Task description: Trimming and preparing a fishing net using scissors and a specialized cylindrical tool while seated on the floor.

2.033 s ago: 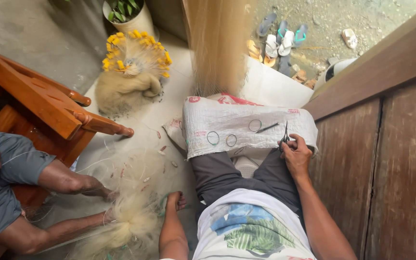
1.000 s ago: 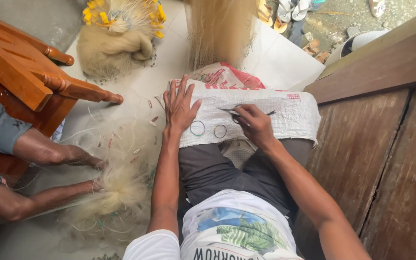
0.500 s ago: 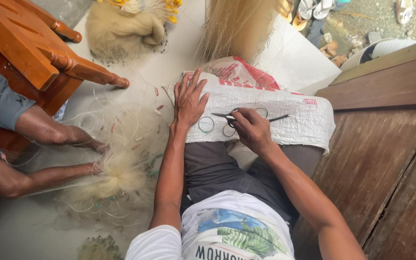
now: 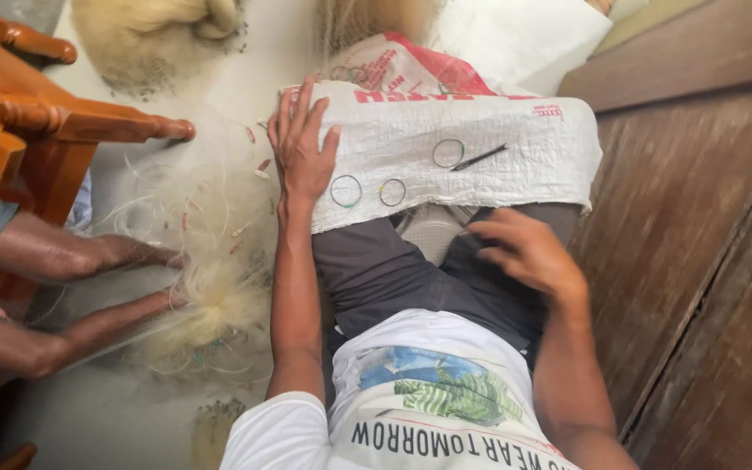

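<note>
While the white woven sack [image 4: 446, 148] lies draped over the person's lap, three small rings [image 4: 346, 191] and a dark thin tool [image 4: 479, 157] rest on it; the left hand [image 4: 302, 148] lies flat on the sack's nine o'clock edge, fingers spread, holding nothing; the right hand [image 4: 528, 254], loosely curled and empty, rests on the dark trousers at the sack's five o'clock; pale netting [image 4: 206, 287] lies heaped on the floor at the left hand's seven o'clock.

A woven sack [image 4: 480, 130] is lying across the person's lap, bearing three rings [image 4: 346, 191] and a thin tool [image 4: 479, 157] to their right. The left hand [image 4: 302, 148] is resting on the sack's left edge; the right hand [image 4: 528, 252] is lying nearer the body. Netting [image 4: 211, 261] is lying left, a chair [image 4: 36, 122] beyond.
</note>
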